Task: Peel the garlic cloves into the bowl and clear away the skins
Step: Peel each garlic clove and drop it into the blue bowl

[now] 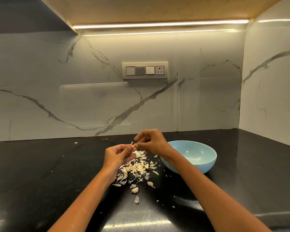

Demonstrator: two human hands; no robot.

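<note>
Both hands are raised above the black counter (40,164) and meet on one small garlic clove (133,145). My left hand (119,155) holds the clove between thumb and fingers. My right hand (151,141) pinches the clove's skin at its right end. Below the hands lies a heap of pale garlic skins (138,168) with a few cloves mixed in. One unpeeled clove (135,190) lies nearer to me. A light blue bowl (206,160) stands to the right of the heap, partly behind my right forearm; the visible part of its inside holds nothing.
Loose skin flakes are scattered over the counter, one far left near the wall (75,142) and some close to me (137,199). A marble backsplash with a switch panel (144,70) rises behind. A side wall (271,97) closes the right end of the counter.
</note>
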